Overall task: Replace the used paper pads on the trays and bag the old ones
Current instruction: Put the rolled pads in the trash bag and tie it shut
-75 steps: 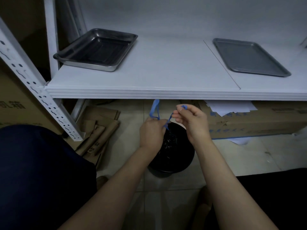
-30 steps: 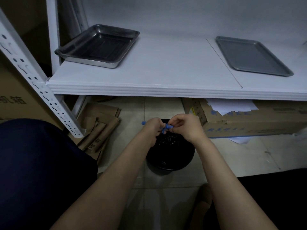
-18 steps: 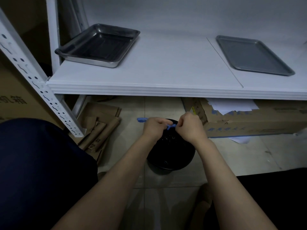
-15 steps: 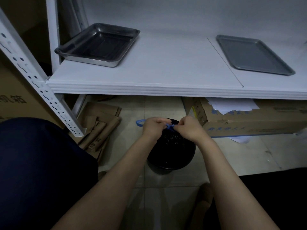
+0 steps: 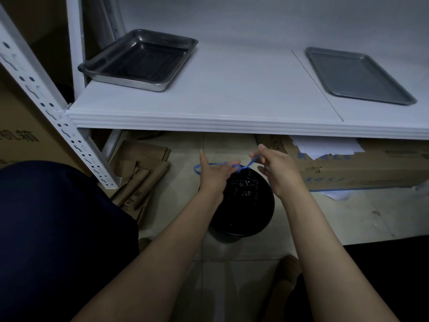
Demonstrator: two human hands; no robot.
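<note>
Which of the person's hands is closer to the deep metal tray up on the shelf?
Left. The left hand is below the deep tray and to its right, by the black bag; the right hand, pinching the blue drawstring, is farther right.

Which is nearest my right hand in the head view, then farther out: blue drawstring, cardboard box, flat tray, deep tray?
1. blue drawstring: pinched in the right hand itself.
2. cardboard box: on the floor, just to the hand's right.
3. flat tray: up on the shelf, right side.
4. deep tray: far left end of the shelf.
</note>
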